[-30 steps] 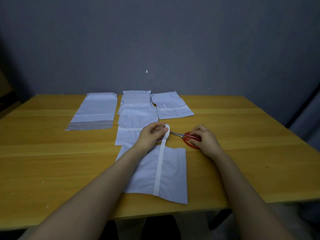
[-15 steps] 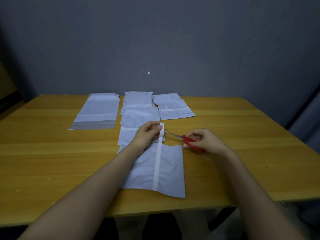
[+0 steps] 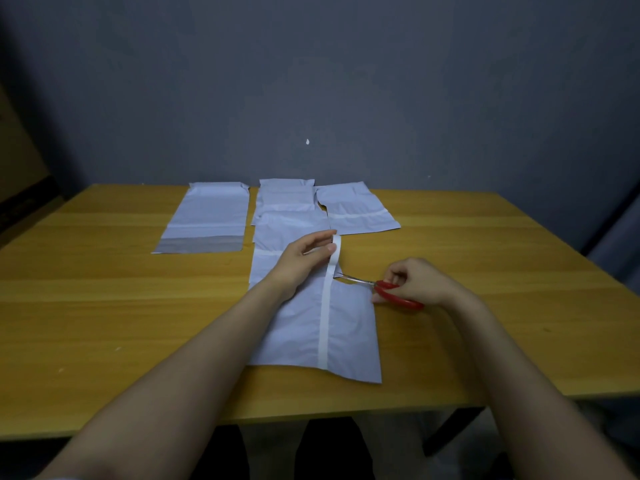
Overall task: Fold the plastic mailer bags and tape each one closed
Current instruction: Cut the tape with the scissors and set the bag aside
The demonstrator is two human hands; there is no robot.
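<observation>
A folded white mailer bag point(image 3: 349, 327) lies near the table's front edge, with a strip of white tape point(image 3: 326, 317) running down its middle. My left hand point(image 3: 304, 259) pinches the tape's far end and holds it up off the bag. My right hand point(image 3: 420, 280) grips red-handled scissors point(image 3: 388, 291). Their blades point left and meet the tape just beyond the bag's far edge.
Several more white mailer bags lie at the back of the wooden table point(image 3: 104, 323): an unfolded one point(image 3: 207, 220) on the left with its grey flap open, a folded one point(image 3: 287, 202) in the middle, another point(image 3: 356, 213) to the right. A grey wall stands behind.
My left hand has lifted the tape end a little higher and farther from me. My right hand drew the scissors back toward the right, blades still at the tape.
</observation>
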